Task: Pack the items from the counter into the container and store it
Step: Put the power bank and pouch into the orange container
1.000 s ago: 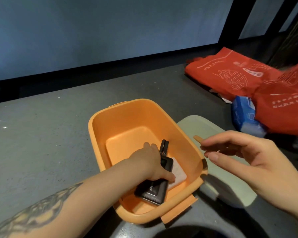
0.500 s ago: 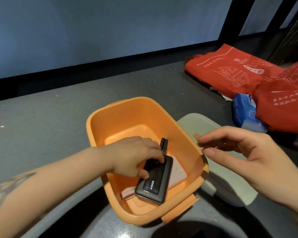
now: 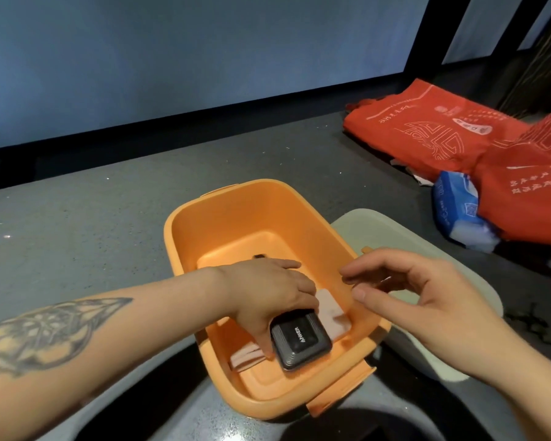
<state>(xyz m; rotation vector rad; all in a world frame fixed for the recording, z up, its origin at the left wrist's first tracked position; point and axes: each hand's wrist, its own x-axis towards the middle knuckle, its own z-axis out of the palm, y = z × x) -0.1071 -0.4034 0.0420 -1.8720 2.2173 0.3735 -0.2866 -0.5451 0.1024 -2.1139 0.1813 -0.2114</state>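
Nearest the camera, the latch tab [image 3: 341, 391] on the front rim of the orange container [image 3: 223, 224] hangs outward over the grey counter [image 3: 77, 224]. Inside the container, toward its near end, lies a black power bank [image 3: 301, 342] with a white brand name on its top face. It rests partly on a pale flat pad [image 3: 331, 313], whose right part shows beside it, while a second pale piece [image 3: 245, 356] shows at its left. The left hand [image 3: 268, 297] reaches in from the left over the container's wall, the forearm bearing a dark tattoo [image 3: 42, 332]. Its thumb lies down the left side of the power bank and its fingers curl over the far edge, so the hand grasps the power bank. A small dark object [image 3: 260, 256] shows just beyond the hand on the container floor; what it is cannot be told. The right hand [image 3: 427, 300] hovers over the container's right rim, fingers loosely bent and pointing left toward the left hand, holding nothing visible. Under and beyond the right hand lies a pale green lid [image 3: 395, 230], flat on the counter, just beside the container. An orange tab [image 3: 366, 249] shows at the rim near the right fingertips. Farther right sits a blue and white packet [image 3: 458, 211], touching a red bag [image 3: 433, 128]. A second red bag [image 3: 528, 192] overlaps both. A blue-grey wall [image 3: 172, 58] closes the far side.
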